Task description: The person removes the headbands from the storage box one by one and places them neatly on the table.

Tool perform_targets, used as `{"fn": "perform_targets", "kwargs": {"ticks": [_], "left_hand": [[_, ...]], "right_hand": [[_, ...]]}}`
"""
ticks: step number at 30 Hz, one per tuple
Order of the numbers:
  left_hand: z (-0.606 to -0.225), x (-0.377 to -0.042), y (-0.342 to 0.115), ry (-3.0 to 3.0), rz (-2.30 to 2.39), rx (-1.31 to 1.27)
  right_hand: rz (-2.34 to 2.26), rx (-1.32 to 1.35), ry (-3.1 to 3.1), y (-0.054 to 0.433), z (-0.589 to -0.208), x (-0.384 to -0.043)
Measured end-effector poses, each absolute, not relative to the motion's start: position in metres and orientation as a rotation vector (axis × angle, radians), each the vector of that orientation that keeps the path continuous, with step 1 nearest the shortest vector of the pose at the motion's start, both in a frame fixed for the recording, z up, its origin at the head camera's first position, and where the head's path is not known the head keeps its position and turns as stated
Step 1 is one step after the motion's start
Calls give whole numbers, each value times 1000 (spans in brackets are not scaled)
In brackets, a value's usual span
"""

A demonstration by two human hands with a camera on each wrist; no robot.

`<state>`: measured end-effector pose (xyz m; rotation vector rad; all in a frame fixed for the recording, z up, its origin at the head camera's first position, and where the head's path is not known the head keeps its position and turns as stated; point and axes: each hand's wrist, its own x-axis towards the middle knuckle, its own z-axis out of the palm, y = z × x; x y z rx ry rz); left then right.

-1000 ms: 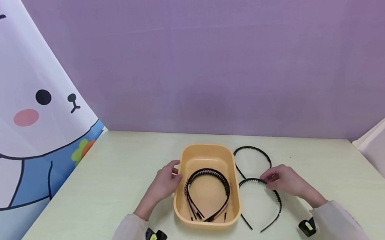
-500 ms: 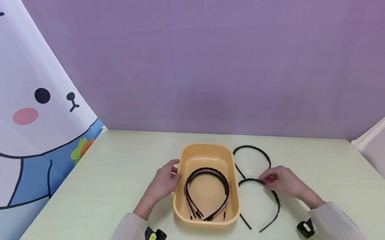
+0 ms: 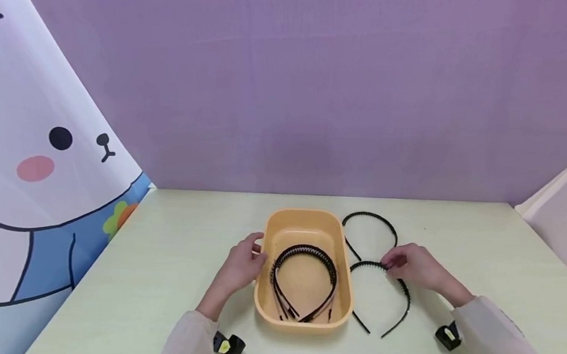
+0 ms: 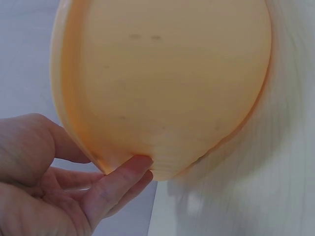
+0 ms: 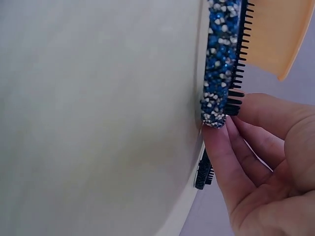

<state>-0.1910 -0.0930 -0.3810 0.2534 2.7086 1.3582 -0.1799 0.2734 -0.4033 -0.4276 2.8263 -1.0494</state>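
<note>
In the head view, my left hand (image 3: pixel 243 263) holds the left side of an orange-yellow plastic bin (image 3: pixel 346 290). The left wrist view has its fingers (image 4: pixel 123 182) against the bin's outer wall (image 4: pixel 172 88). Several black toothed headbands (image 3: pixel 304 249) lie nested inside the bin. To its right, my right hand (image 3: pixel 415 267) pinches the top of another toothed headband (image 3: pixel 408 296) lying on the table. Blue and white beads cover that headband (image 5: pixel 222 44) in the right wrist view; its ends are out of that view.
Behind the pinched headband, a further black headband (image 3: pixel 369 213) lies on the pale table (image 3: pixel 190 220), close to the bin's right side. A purple cloth backdrop (image 3: pixel 305 83) rises at the table's far edge. A printed cartoon panel (image 3: pixel 13 140) stands on the left.
Both hands keep their holds, and the bin and headbands stay in place. Everything sits slightly higher in the head view than before.
</note>
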Motion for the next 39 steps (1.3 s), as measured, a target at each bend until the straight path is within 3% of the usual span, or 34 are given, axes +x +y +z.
{"fn": "perform_targets", "kwargs": {"ticks": [39], "left_hand": [[-377,-189,-94,2705,1336,240]], "right_hand": [[-950,-572,2870,272,-389,-185]]}}
